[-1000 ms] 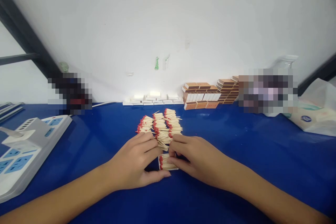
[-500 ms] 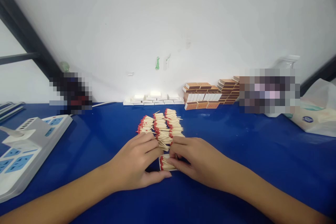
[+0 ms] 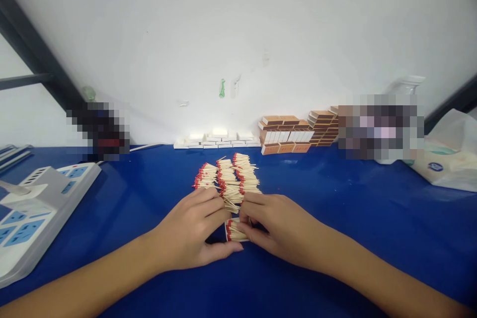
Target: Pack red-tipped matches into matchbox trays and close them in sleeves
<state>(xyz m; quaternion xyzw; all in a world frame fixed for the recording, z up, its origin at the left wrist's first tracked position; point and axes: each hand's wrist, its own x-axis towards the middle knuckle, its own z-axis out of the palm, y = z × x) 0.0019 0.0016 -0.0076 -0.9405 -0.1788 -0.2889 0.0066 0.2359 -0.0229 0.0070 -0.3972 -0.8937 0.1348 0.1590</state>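
One tray [image 3: 226, 231] has my left hand [image 3: 199, 223] open round its left end, my right hand [image 3: 279, 221] curled over its right, grip unclear; I should settle its matches [image 3: 234, 232] parallel.

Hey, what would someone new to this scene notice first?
Probably the heaps of red-tipped matches in the middle of the blue table. Just nearer, the left hand and right hand flank a small white tray holding more matches. Behind, brown matchboxes stand stacked by the wall, right of small white boxes.
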